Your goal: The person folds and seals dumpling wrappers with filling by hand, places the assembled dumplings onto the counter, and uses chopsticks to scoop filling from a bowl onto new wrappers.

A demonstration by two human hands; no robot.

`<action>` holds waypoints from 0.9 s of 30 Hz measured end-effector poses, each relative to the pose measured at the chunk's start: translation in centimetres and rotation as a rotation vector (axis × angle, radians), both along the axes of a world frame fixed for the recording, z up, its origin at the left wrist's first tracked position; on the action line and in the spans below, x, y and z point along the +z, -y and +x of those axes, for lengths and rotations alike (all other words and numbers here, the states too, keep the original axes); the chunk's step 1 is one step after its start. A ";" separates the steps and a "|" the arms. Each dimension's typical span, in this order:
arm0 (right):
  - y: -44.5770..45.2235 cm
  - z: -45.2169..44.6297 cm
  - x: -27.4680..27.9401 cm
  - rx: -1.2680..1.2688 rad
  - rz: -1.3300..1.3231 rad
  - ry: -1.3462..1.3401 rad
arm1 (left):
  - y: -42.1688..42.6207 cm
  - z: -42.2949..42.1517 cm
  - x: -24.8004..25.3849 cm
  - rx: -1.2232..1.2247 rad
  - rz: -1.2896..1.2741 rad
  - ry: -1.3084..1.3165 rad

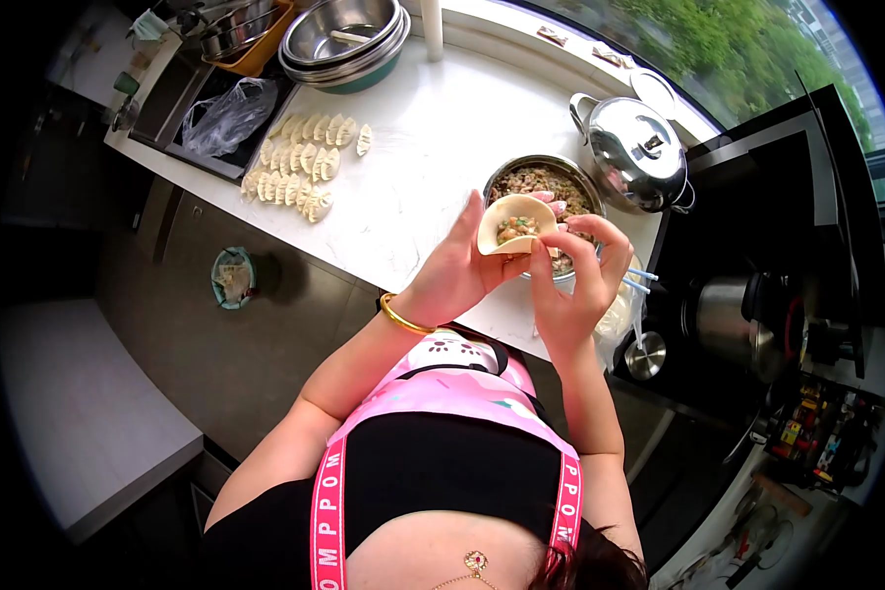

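A round dumpling wrapper (493, 224) with a small mound of meat filling (517, 230) rests in my left hand (452, 264), which cups it from below and the left. At its right edge, the thumb and fingers of my right hand (580, 285) pinch the dough. The wrapper is still open, its near rim slightly raised. Behind both hands stands a metal bowl (495, 179) of minced filling (536, 180), partly hidden by them. Blue chopsticks (641, 280) stick out to the right of my right hand. Rows of pleated dumplings (300, 162) lie on the counter at left.
A lidded steel pot (637, 147) stands right of the bowl, by the window. Stacked metal bowls (339, 44) sit at the back left, near a sink with a plastic bag (228, 118). A small bin (233, 277) is on the floor. The white counter (413, 138) has a near edge before me.
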State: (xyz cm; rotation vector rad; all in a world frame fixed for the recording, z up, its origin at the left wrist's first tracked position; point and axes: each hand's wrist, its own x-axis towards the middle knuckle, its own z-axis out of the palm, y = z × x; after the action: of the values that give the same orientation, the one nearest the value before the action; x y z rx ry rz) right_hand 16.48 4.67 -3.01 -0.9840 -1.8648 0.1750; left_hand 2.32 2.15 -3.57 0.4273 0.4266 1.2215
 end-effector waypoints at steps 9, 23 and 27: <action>-0.6 -0.4 -0.2 -0.051 -0.052 -0.060 | 0.5 0.7 -1.0 0.055 0.093 -0.186; -0.1 -1.0 -0.6 -0.132 0.009 -0.021 | 0.8 1.6 -1.7 0.159 0.053 -0.225; -0.3 -0.7 -1.4 -0.057 -0.061 -0.224 | 0.7 1.4 -1.4 0.141 0.068 -0.232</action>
State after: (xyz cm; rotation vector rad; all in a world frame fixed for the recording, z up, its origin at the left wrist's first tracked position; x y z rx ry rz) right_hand 15.81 4.95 -4.45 -1.0150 -1.6340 0.2967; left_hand 3.73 1.40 -4.94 0.6090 0.6235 1.3313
